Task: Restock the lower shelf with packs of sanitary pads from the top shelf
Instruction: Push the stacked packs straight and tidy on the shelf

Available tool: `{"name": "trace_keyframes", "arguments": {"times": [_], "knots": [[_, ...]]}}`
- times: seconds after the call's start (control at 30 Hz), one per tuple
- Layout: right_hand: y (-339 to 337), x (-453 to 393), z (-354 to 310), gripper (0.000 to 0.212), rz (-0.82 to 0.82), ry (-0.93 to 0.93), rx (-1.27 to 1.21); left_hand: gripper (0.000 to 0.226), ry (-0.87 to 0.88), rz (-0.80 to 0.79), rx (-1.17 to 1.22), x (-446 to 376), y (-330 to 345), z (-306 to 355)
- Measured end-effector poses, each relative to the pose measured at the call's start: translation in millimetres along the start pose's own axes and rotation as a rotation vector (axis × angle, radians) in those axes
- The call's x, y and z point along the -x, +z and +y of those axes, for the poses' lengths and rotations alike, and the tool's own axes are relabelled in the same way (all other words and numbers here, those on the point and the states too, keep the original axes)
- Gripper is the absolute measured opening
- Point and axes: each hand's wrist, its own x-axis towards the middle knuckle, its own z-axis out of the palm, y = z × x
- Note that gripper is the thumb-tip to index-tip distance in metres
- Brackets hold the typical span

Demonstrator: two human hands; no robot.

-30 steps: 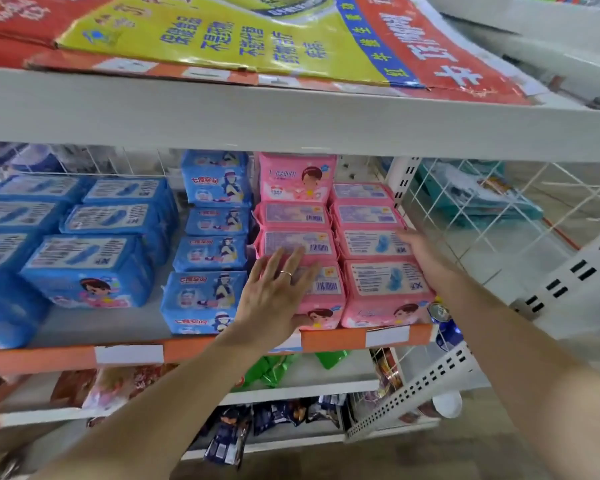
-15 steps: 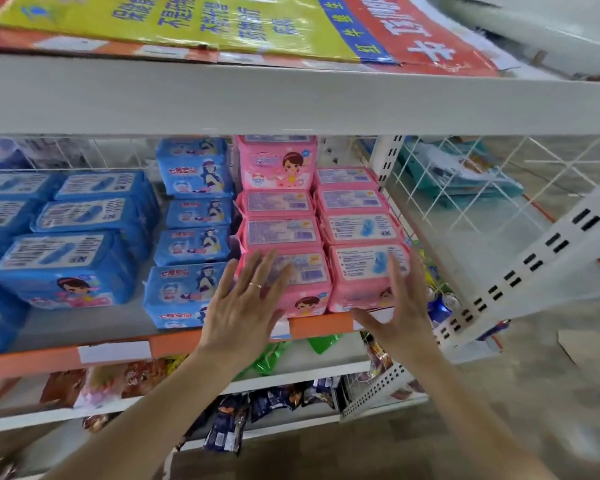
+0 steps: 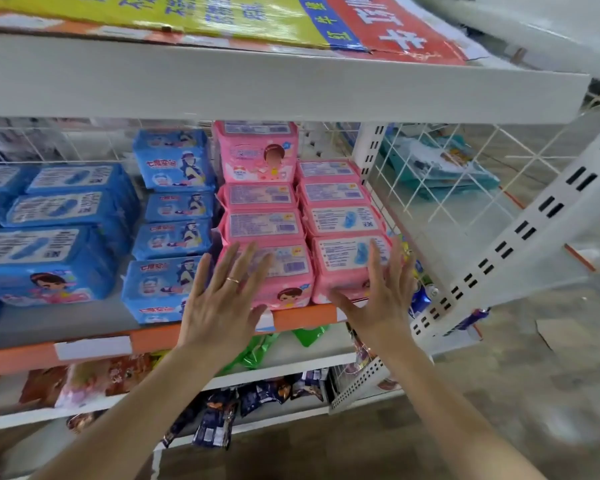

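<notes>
Far left, 9 o'clock: large blue packs (image 3: pixel 45 261) stacked in rows on the lower shelf (image 3: pixel 94 346), barcode labels up. At 10 o'clock, small blue packs (image 3: pixel 172 237) in a column running front to back, rearmost one standing upright.

Centre: left hand (image 3: pixel 222 299) spread flat, fingers straight and apart, ring (image 3: pixel 232 280) on one finger. Fingertips over the front pink pack (image 3: pixel 284 271) of the left pink column; contact or hovering cannot be told. Nothing gripped.

Just right of it: right hand (image 3: pixel 378 299) also open, fingers extended upward, thumb out to the left against the lower front of the right front pink pack (image 3: pixel 347 258). Palm facing the pack, no curl round it.

Pink packs of sanitary pads (image 3: pixel 267 223) in two columns side by side, several deep, at 12 o'clock from the hands; one upright pink pack (image 3: pixel 257 154) at the rear of the left column. Front packs sitting at the shelf's orange edge strip (image 3: pixel 305 315).

Top, 12 o'clock: top shelf (image 3: pixel 257 88) white, yellow and red printed carton (image 3: pixel 222 15) lying flat on it.

Right, 2 o'clock: white wire mesh divider (image 3: pixel 447 168), slotted white upright (image 3: pixel 534 230), teal packaging (image 3: pixel 440 168) behind the mesh.

Bottom, 6 o'clock: lower tiers with dark snack packets (image 3: pixel 222 417) and green wrappers (image 3: pixel 257 351). Grey floor (image 3: pixel 534 393) at 4 o'clock.
</notes>
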Motion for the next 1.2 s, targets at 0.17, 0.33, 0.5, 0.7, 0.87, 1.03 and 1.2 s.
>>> {"name": "trace_keyframes", "arguments": {"times": [0.17,0.33,0.5,0.7,0.87,1.03,1.2], "knots": [[-6.6,38.8,-43.0,0.111,0.073,-0.147,-0.021,0.08,-0.103,0.083,0.047,46.7,-23.8,-14.1],[15.4,82.3,-114.3,0.097,-0.019,-0.459,-0.107,0.078,-0.317,0.019,0.01,105.2,-36.0,-52.8],[45.0,84.2,-185.0,0.103,-0.053,-0.714,-0.058,0.081,-0.487,-0.029,-0.005,145.1,-45.5,-98.2],[88.5,41.5,-235.4,0.108,-0.195,-0.71,0.164,0.094,-0.584,-0.019,-0.024,166.1,-57.3,-154.5],[114.6,15.2,-256.7,0.07,-0.227,-0.744,0.251,0.087,-0.597,-0.01,-0.048,177.6,-61.0,-204.0],[127.4,-3.2,-255.3,0.059,-0.142,-0.738,0.269,0.078,-0.667,0.075,-0.014,191.6,-71.0,-246.6],[126.3,13.1,-259.1,0.065,-0.052,-0.728,0.223,0.097,-0.73,0.144,0.075,210.6,-74.2,-286.8]]}}
